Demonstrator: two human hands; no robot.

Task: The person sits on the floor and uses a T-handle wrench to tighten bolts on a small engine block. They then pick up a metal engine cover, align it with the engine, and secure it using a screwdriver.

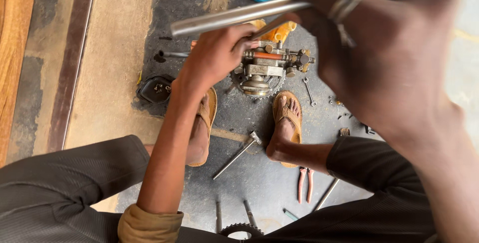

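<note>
Upper right of the frame, the right hand (394, 58) has its grip closed around a metal rod (234, 17); at centre, the left hand (214, 56) grips the engine assembly (269, 68) on the floor (259, 178)

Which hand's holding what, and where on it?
Right hand grips a long metal bar at its right end. Left hand rests on the metal mechanical assembly; its grasp cannot be told.

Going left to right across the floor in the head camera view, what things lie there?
Black cap → left sandal → hammer → metal assembly with sprocket → right sandal → small wrench → red-handled pliers.
</note>
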